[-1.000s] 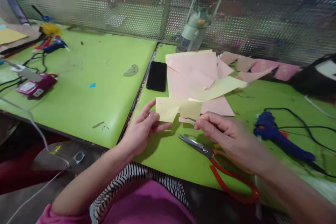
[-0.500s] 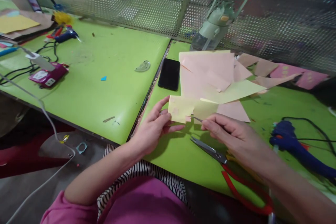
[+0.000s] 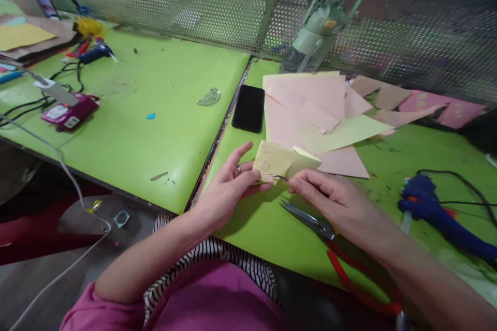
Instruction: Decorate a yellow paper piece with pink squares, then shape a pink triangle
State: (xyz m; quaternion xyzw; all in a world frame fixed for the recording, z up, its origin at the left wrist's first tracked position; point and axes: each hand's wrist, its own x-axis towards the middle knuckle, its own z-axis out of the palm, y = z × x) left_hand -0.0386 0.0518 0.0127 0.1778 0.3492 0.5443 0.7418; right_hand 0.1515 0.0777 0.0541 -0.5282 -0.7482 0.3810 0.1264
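Note:
My left hand [image 3: 233, 181] pinches the lower left of a folded pale yellow paper [image 3: 277, 156] between thumb and fingers, its index finger raised off the sheet. Small pinkish paper pieces [image 3: 265, 165] lie on the left part of this sheet. In my right hand [image 3: 330, 194] is a thin dark tool with a curved tip, apparently tweezers [image 3: 280, 177]; the rest of it is hidden by my fingers. Its tip meets the sheet's lower edge by a small pink piece. Below lie scissors [image 3: 310, 220] with red handles, partly under my right forearm.
Pink and yellow paper sheets [image 3: 303, 98] are piled behind my hands, beside a black phone [image 3: 249, 108] and a green water bottle [image 3: 314, 36]. A blue glue gun [image 3: 430, 207] lies at right. A purple power socket [image 3: 72, 111] with cables sits at left.
The yellow paper has tilted and shifted slightly right, its right flap folding up more. My left index finger has come off it. The tweezers and right hand have moved a little left.

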